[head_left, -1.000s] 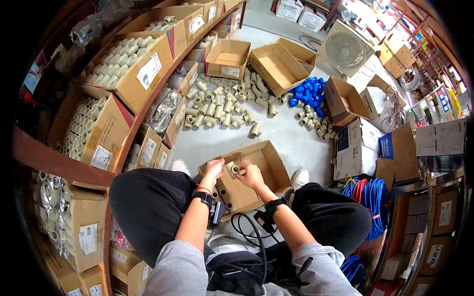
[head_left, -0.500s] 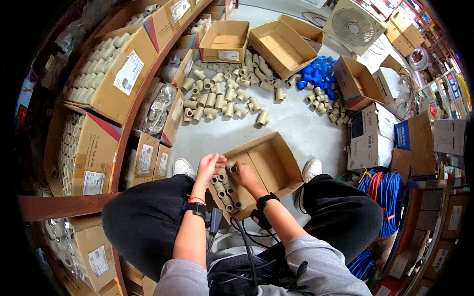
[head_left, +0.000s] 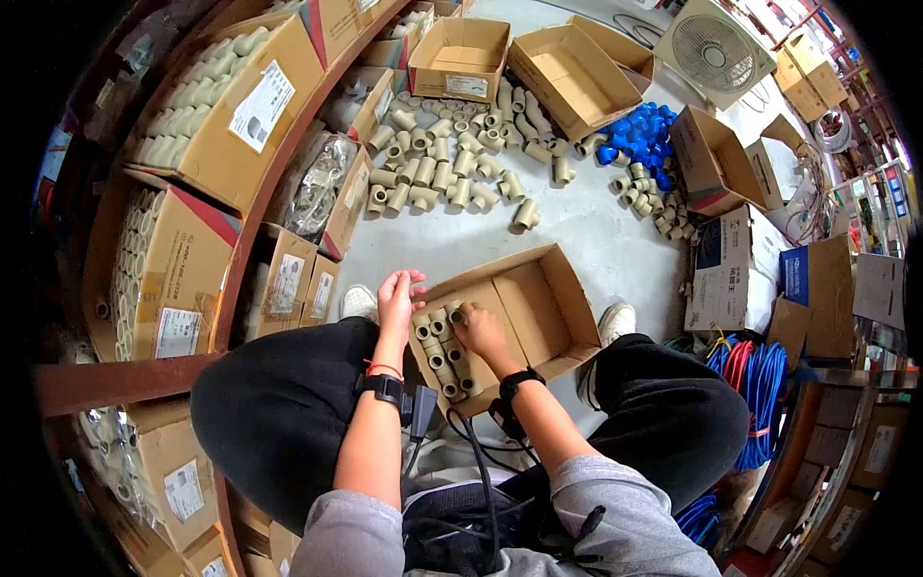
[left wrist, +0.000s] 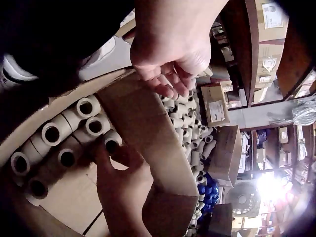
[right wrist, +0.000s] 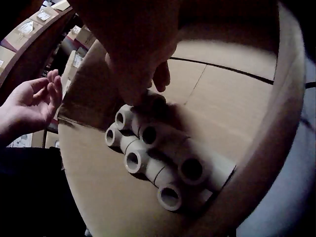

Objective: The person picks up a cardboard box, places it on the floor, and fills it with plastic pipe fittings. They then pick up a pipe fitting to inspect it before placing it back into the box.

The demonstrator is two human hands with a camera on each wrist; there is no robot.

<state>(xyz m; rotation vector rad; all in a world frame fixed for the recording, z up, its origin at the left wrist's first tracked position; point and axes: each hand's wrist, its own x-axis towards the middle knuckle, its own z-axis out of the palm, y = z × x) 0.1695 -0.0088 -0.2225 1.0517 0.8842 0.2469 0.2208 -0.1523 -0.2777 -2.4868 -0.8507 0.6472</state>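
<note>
Beige pipe fittings (head_left: pixel 444 362) lie in rows along the left side of an open cardboard box (head_left: pixel 524 313) between the person's legs. The right hand (head_left: pixel 484 335) reaches into the box; in the left wrist view its thumb and fingers (left wrist: pixel 126 180) pinch a fitting (left wrist: pixel 112 141) at the end of one row. That fitting is mostly hidden under the hand in the right wrist view. Just outside the box's left edge, the left hand (head_left: pixel 395 300) hangs in the air, palm up with relaxed fingers (right wrist: pixel 53 91), holding nothing.
Loose beige fittings (head_left: pixel 433 173) and blue fittings (head_left: pixel 639 135) are spread on the floor beyond the box. Behind them stand open cartons (head_left: pixel 460 58). Shelving with filled cartons (head_left: pixel 240 115) runs along the left; cable coils (head_left: pixel 750 394) lie at the right.
The right hand has lowered a fitting from above the box into the row. The left hand has drawn away from it to the left. The rows have come into clearer view.
</note>
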